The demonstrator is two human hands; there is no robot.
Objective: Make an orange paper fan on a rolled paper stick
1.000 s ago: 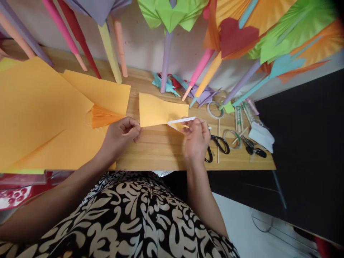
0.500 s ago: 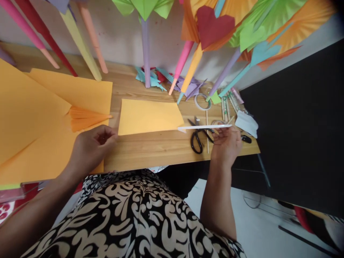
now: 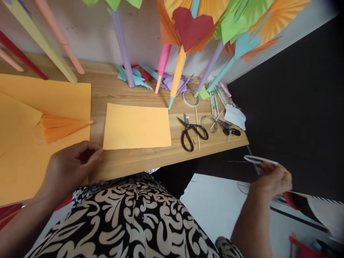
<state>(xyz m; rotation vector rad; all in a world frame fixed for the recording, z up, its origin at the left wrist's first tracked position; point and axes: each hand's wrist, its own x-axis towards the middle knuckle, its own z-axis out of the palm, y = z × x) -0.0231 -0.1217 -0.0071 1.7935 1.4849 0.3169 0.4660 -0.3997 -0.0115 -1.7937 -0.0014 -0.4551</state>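
Observation:
My right hand (image 3: 272, 179) is out past the table's right edge, over the floor, with its fingers closed on one end of a thin, curled white strip (image 3: 259, 157). A yellow-orange paper rectangle (image 3: 137, 126) lies flat on the wooden table. At its lower left corner rests my left hand (image 3: 76, 159), fingers curled in a loose fist, nothing visible inside. Whether its fingertips touch the paper I cannot tell. Larger orange sheets (image 3: 21, 168) lie under and beside that hand, and a pleated orange paper piece (image 3: 61, 125) rests on them.
Black-handled scissors (image 3: 189, 132), a thin wooden stick (image 3: 197, 125) and tape rolls (image 3: 191, 98) lie right of the paper. Paper flowers on rolled stems, one with a dark red heart (image 3: 192, 27), lean against the wall. A black panel (image 3: 290, 107) stands at the right.
My right hand has moved right and down with the white strip, off the paper's right end and past the table. That end now lies flat. The view has shifted right.

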